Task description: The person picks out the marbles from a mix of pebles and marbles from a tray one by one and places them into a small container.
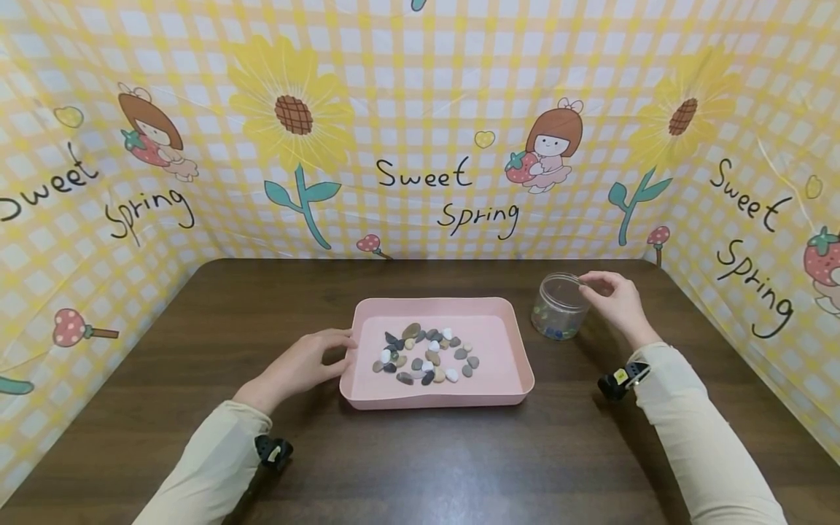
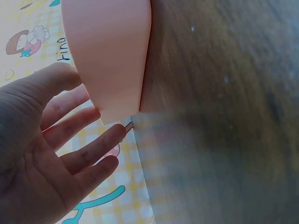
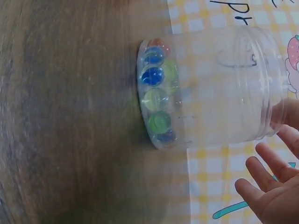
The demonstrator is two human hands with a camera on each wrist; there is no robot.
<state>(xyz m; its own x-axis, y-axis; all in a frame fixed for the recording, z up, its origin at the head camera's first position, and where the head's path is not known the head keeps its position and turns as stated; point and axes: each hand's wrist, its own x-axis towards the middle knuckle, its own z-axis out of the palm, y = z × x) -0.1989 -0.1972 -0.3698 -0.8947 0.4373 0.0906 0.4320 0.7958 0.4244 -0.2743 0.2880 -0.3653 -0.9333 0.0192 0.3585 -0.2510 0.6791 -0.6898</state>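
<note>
In the head view, my left hand [image 1: 298, 368] is at the left side of a shallow pink tray [image 1: 485, 364], with thumb and fingertips touching its rim. The left wrist view shows that hand [image 2: 51, 135] with fingers spread loosely against the tray's edge [image 2: 112, 51]. Inside the tray, several pebbles [image 1: 433, 357] in grey, white and brown are laid in a rounded outline. To the right, my right hand [image 1: 617, 302] pinches the rim of an upright clear plastic jar [image 1: 558, 302] between thumb and index finger. Blue, green and orange glass marbles [image 3: 159, 121] lie on its bottom.
A dark brown wooden table [image 1: 420, 467] carries the tray and jar. Behind and on both sides hangs a yellow checked cloth [image 1: 420, 95] printed with sunflowers and cartoon figures. Both wrists wear a small black camera [image 1: 274, 452] on a strap.
</note>
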